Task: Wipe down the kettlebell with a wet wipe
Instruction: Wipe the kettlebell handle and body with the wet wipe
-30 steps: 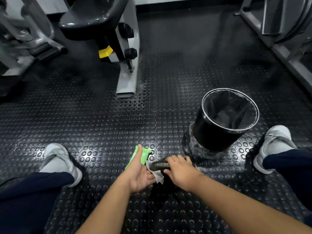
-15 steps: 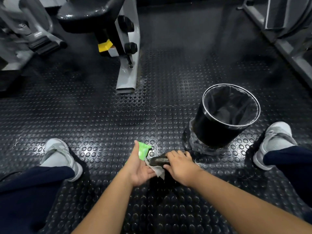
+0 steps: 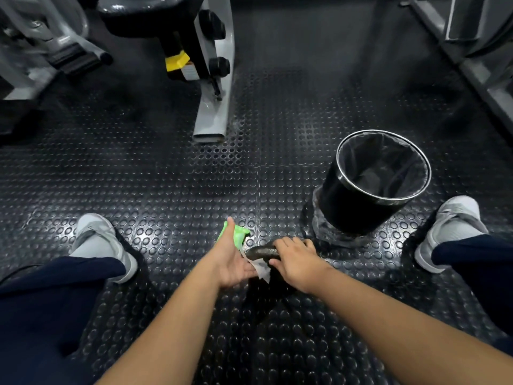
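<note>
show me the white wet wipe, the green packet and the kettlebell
white wet wipe point(image 3: 261, 270), head view, on its crumpled lower edge
bright green wipe packet point(image 3: 240, 234), head view, on its upper part
dark iron kettlebell point(image 3: 261, 252), head view, on the bare stretch of its handle

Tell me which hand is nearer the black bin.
Right. The right hand, gripping the kettlebell handle, sits beside the bin; the left hand, holding the green packet, is farther left.

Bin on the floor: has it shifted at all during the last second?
No. The bin keeps the same spacing from the grey machine foot; only the camera has tilted.
</note>
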### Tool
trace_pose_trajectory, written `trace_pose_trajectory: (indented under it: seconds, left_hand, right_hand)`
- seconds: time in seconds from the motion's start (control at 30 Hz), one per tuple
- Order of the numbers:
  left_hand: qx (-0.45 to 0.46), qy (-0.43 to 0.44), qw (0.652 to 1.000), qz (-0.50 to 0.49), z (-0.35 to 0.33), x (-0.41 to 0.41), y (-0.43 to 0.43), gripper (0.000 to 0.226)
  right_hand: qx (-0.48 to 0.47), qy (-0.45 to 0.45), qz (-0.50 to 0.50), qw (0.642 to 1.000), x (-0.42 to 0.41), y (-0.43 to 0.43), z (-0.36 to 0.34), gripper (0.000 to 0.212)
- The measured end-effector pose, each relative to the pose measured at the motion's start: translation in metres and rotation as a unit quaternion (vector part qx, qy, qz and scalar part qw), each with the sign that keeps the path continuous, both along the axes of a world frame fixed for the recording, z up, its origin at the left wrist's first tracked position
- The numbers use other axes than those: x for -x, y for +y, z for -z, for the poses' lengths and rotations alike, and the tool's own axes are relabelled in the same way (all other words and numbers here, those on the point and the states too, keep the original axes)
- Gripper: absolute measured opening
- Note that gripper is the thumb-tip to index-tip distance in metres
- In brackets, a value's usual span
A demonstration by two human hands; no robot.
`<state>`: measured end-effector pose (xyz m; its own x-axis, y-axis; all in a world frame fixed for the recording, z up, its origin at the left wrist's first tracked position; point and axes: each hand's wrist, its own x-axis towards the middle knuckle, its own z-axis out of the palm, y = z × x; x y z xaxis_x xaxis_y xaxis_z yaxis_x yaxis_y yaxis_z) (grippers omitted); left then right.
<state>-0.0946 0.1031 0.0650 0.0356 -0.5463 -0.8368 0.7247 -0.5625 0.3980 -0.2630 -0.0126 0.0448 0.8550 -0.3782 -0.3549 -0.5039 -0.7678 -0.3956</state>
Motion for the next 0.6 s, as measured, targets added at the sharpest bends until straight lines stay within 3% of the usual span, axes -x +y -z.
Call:
trace_pose_trajectory:
  seconds: [0.1,0.27,0.4,0.6]
  left_hand:
    - [-0.008,-0.005,0.999,0.034,-0.008,-0.012,0.0,0.112]
    - [-0.052,-0.051,0.997,-0.027,0.015,0.023,-0.004,0.111]
    - [-0.029,-0.032,0.997,-0.065,0.019,0.026,0.001,0.108]
    - [-0.011,0.017,0.998,0.052,-0.024,-0.028,0.012,0.116]
  right_hand:
    - [0.001,0.002,0.0,1.0,-0.002,0.0,-0.001,0.039]
    - [0.014,0.0,0.003,1.0,-0.002,0.002,0.003,0.034]
    - [0.009,0.005,-0.001,1.0,-0.002,0.001,-0.003,0.037]
    - [0.015,0.009,-0.006,1.0,0.0,0.0,-0.001,0.042]
